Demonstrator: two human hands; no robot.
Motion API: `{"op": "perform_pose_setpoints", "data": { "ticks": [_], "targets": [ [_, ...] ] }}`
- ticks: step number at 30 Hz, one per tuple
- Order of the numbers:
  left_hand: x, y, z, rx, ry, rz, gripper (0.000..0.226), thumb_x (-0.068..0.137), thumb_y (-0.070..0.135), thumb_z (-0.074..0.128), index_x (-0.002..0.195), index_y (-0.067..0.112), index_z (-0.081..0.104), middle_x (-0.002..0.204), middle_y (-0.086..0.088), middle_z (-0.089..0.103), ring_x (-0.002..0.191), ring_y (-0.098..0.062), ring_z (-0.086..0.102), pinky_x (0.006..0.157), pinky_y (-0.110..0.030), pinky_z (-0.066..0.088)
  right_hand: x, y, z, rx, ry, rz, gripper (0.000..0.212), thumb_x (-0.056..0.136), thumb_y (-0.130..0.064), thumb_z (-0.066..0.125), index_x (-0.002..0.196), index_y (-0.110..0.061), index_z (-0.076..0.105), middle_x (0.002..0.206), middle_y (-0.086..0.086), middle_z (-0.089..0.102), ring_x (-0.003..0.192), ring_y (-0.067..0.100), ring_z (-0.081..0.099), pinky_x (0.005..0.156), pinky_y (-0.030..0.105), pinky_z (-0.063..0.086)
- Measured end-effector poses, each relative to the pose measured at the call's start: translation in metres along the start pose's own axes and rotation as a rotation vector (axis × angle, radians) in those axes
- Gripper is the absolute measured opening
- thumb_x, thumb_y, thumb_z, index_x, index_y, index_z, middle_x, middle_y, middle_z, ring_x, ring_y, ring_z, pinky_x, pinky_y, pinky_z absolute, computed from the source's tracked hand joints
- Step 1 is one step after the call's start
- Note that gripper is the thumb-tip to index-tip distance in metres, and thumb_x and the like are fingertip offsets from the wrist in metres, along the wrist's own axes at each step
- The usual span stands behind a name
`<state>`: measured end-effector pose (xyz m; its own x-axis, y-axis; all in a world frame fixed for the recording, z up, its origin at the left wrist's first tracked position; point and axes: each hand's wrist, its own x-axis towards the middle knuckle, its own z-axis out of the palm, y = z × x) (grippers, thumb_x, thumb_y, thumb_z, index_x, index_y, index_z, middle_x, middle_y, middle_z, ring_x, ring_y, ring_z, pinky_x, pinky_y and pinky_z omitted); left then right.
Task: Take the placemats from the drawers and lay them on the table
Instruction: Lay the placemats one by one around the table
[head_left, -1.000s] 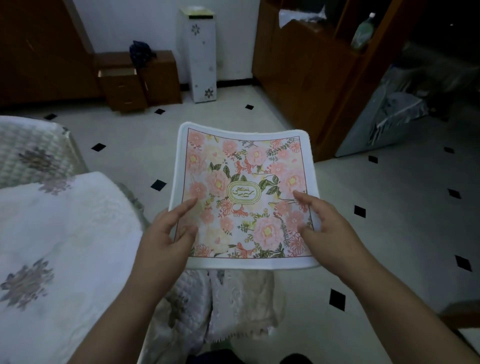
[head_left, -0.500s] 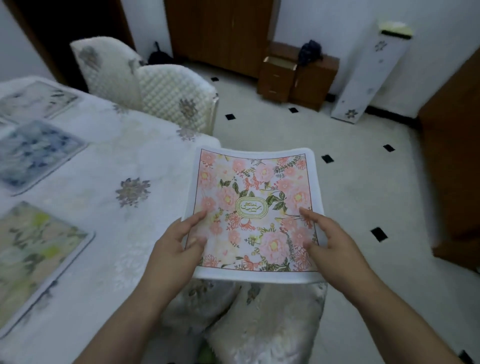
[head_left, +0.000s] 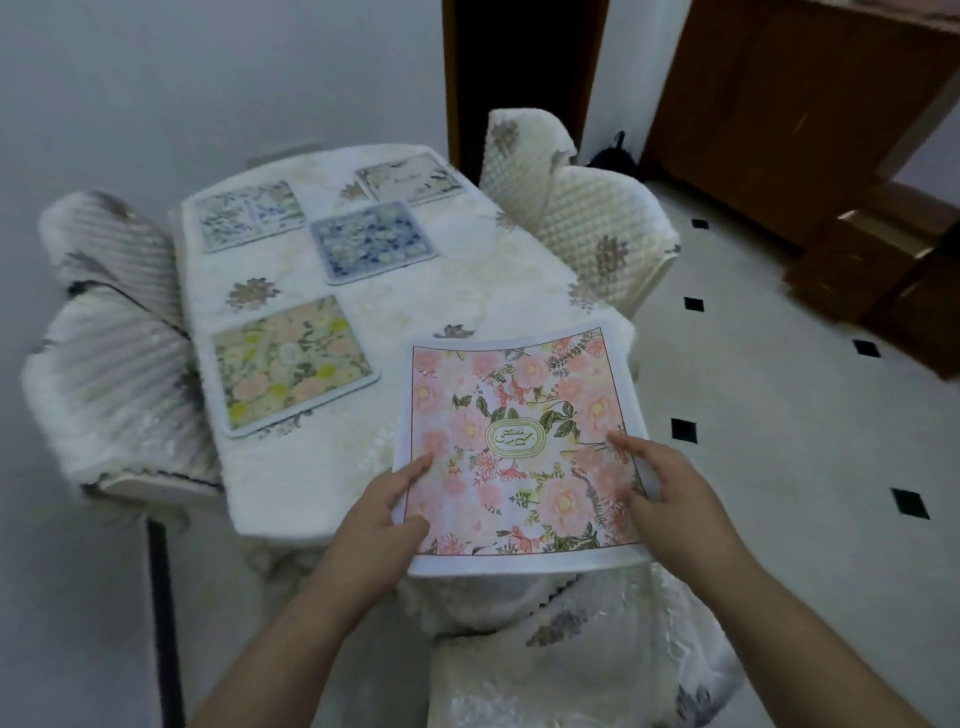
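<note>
Carrying step: left hand (head_left: 384, 512) and right hand (head_left: 675, 488) pinch the pink floral placemat (head_left: 519, 447) by its near corners at lower centre, above the tabletop (head_left: 457, 280) corner; next, lower it flat beside the yellow floral placemat (head_left: 291, 364)

Pale grey wall (head_left: 156, 78) from 9 to 12 o'clock. Dark doorway (head_left: 524, 67) at 12. Brown wooden cabinets (head_left: 779, 104) at 1 to 2. Cream tiled floor (head_left: 779, 415) with small black diamond insets at 3. Quilted cream chair covers (head_left: 597, 228) flank a white-clothed worktop (head_left: 467, 291). Dim, even light.
</note>
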<state>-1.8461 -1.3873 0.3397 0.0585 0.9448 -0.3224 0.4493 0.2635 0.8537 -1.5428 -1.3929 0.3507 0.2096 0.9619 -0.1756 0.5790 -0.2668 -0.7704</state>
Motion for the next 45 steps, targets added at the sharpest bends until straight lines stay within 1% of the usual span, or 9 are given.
{"op": "perform_pose_setpoints", "data": {
  "ticks": [12,17,20,23,27,33,36,38,45],
  "targets": [
    [0.09,-0.043,0.006,-0.065,0.097,-0.127,0.078,0.081,0.003,0.065,0.133,0.061,0.054,0.139,0.013,0.061,0.12,-0.018,0.065,0.098,-0.043,0.057,0.113,0.009,0.034,-0.084,-0.157,-0.056,0.059,0.095,0.003,0.048,0.141,-0.033,0.051,0.131,-0.009,0.044,0.097,0.004,0.057,0.068,0.02,0.049],
    [0.138,-0.049,0.029,-0.094,0.195,-0.151,0.075,0.084,0.002,0.068,0.133,0.057,0.055,0.139,0.007,0.061,0.114,-0.017,0.067,0.089,-0.028,0.059,0.192,0.019,0.048,-0.127,-0.286,-0.099,0.069,0.089,0.01,0.045,0.148,-0.025,0.044,0.145,-0.001,0.039,0.132,0.017,0.042,0.102,0.029,0.044],
    [0.156,-0.054,0.051,-0.167,0.316,-0.23,0.07,0.087,-0.008,0.066,0.139,0.039,0.058,0.137,0.004,0.061,0.102,-0.013,0.07,0.073,-0.018,0.057,0.237,0.028,0.06,-0.16,-0.383,-0.141,0.069,0.089,0.008,0.047,0.151,-0.024,0.041,0.146,-0.001,0.036,0.126,0.016,0.043,0.096,0.023,0.043],
    [0.174,-0.061,0.068,-0.19,0.419,-0.266,0.067,0.088,-0.007,0.066,0.136,0.039,0.06,0.136,0.007,0.06,0.102,-0.011,0.068,0.082,-0.031,0.061,0.274,0.041,0.075,-0.174,-0.444,-0.172,0.073,0.086,0.006,0.05,0.151,-0.027,0.04,0.146,-0.002,0.037,0.122,0.015,0.047,0.094,0.035,0.053],
    [0.198,-0.071,0.081,-0.223,0.5,-0.302,0.067,0.088,-0.009,0.066,0.134,0.039,0.061,0.135,0.009,0.059,0.109,-0.014,0.065,0.088,-0.035,0.06,0.316,0.053,0.095,-0.18,-0.486,-0.214,0.073,0.086,0.004,0.052,0.152,-0.021,0.039,0.142,0.004,0.04,0.134,0.022,0.042,0.109,0.041,0.044],
    [0.214,-0.099,0.091,-0.187,0.445,-0.34,0.061,0.093,0.0,0.064,0.142,0.035,0.055,0.141,0.004,0.057,0.121,-0.018,0.059,0.094,-0.028,0.053,0.35,0.107,0.121,-0.176,-0.581,-0.13,0.082,0.069,-0.012,0.046,0.149,-0.029,0.043,0.142,0.008,0.044,0.122,0.025,0.053,0.099,0.045,0.053],
    [0.213,-0.113,0.101,-0.079,0.375,-0.325,0.064,0.094,0.01,0.068,0.149,0.036,0.047,0.152,0.006,0.042,0.14,-0.015,0.041,0.115,-0.031,0.034,0.35,0.118,0.122,-0.229,-0.558,-0.168,0.077,0.074,-0.018,0.049,0.149,-0.03,0.041,0.135,0.006,0.047,0.112,0.02,0.057,0.093,0.042,0.056],
    [0.212,-0.117,0.104,-0.023,0.353,-0.318,0.066,0.094,0.016,0.07,0.151,0.037,0.045,0.151,0.002,0.038,0.139,-0.013,0.036,0.113,-0.027,0.029,0.343,0.11,0.119,-0.27,-0.547,-0.192,0.073,0.082,-0.01,0.053,0.152,-0.026,0.039,0.134,0.007,0.043,0.111,0.017,0.05,0.096,0.035,0.051],
    [0.214,-0.123,0.098,-0.106,0.34,-0.336,0.065,0.089,0.022,0.076,0.14,0.052,0.05,0.155,0.006,0.039,0.138,-0.018,0.043,0.115,-0.041,0.039,0.347,0.11,0.121,-0.318,-0.619,-0.193,0.074,0.091,-0.002,0.05,0.157,-0.025,0.025,0.141,0.008,0.028,0.11,0.021,0.049,0.099,0.036,0.05]
  ]
}}
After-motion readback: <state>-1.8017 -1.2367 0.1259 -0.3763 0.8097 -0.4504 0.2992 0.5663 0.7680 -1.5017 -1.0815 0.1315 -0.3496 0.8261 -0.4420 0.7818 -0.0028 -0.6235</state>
